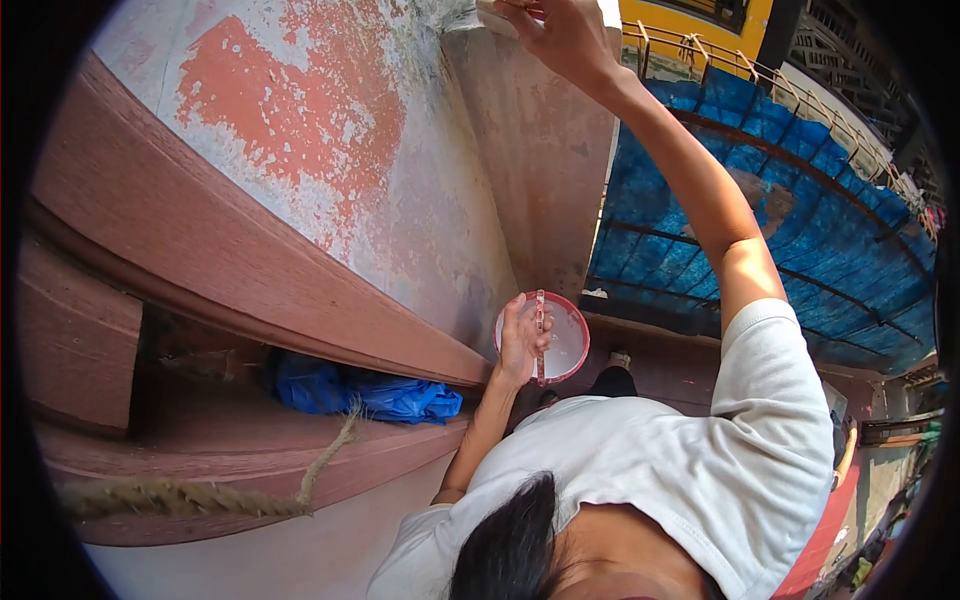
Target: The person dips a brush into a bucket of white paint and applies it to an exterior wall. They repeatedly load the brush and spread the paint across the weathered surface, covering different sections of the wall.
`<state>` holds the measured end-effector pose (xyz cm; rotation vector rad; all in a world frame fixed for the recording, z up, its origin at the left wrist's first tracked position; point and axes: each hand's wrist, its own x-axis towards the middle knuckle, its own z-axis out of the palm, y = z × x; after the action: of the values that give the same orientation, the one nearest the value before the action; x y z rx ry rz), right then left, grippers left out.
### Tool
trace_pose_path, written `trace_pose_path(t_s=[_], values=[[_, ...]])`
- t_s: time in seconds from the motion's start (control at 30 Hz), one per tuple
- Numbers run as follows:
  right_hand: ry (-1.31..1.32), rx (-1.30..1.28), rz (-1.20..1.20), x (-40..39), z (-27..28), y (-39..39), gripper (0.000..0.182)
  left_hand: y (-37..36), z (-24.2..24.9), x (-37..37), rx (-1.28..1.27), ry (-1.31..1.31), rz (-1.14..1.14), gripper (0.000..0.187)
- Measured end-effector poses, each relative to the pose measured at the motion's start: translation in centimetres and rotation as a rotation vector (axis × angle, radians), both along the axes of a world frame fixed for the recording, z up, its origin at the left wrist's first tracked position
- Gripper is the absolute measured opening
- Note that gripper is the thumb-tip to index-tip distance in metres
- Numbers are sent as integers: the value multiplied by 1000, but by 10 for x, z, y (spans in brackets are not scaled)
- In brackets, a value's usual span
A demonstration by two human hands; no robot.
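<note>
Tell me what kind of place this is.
Likely an outdoor building exterior, high up, under repainting: a weathered wall with peeling red paint, blue netting on scaffolding below, and a red-rimmed bowl of white paint in one hand.

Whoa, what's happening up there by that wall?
A person in a white shirt stands close to a peeling wall. One hand grips a small red-rimmed bowl by its edge, at chest height. The other hand reaches up to the top of the wall's corner, holding something pale that is mostly cut off. A blue bag and a rope lie on the ledge.
</note>
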<state>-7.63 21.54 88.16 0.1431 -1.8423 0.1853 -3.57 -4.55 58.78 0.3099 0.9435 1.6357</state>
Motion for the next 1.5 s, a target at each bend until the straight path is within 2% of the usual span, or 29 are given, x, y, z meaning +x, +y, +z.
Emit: trace_pose_path(t_s=[0.03,0.13,0.17,0.3,0.33,0.43,0.47,0.53,0.57,0.6,0.7,0.77,0.87,0.97,1.1,1.13,1.23,1.27,1.33,1.4,1.5], values=[[2,46,-11,11,9,-10,18,-1,0,1,-1,-1,-1,69],[53,357,-128,10,-22,-17,22,-1,1,1,7,-4,-4,69],[15,416,-119,5,-43,-16,33,-1,-1,1,13,-7,-12,69],[-432,470,-138,7,-157,-10,25,-2,4,2,-5,3,-7,68],[-437,479,-117,11,-176,-13,23,-3,2,3,-8,-5,-7,68],[-769,241,-13,24,-172,-27,27,-2,-2,3,-9,-18,-13,68],[-665,162,60,17,-162,-26,22,-1,-2,3,-8,-16,-19,68],[-558,23,10,6,-123,-21,13,0,-3,4,-7,-7,-30,69],[-354,36,22,-4,-100,-15,14,-1,-3,5,-6,0,-31,69],[-348,-71,-60,-3,-70,-15,12,-1,-3,5,-2,10,-29,69],[-55,105,-83,-3,-19,-9,20,-1,-3,3,2,-16,-57,68],[126,254,-13,7,4,-22,18,-2,-2,4,-2,-16,-54,69],[54,431,-167,4,-30,-16,27,-3,0,3,7,-2,-43,69],[-172,591,-196,-3,-99,0,33,-6,0,5,-4,-3,-32,69],[-514,421,-108,15,-175,-12,25,-5,3,3,22,-3,-31,69],[-580,395,-88,20,-174,-22,22,-6,2,4,24,-4,-32,69],[-757,-46,12,24,-149,-37,12,-5,3,4,27,-3,-30,69],[-645,-60,33,17,-140,-32,13,-7,4,5,21,-2,-27,69],[-380,88,1,0,-111,-16,18,-5,4,5,16,3,-32,69],[-211,79,-73,-1,-62,-12,20,-6,4,4,12,7,-35,69],[23,248,-150,1,-36,-14,23,-7,3,3,13,15,-31,69]])
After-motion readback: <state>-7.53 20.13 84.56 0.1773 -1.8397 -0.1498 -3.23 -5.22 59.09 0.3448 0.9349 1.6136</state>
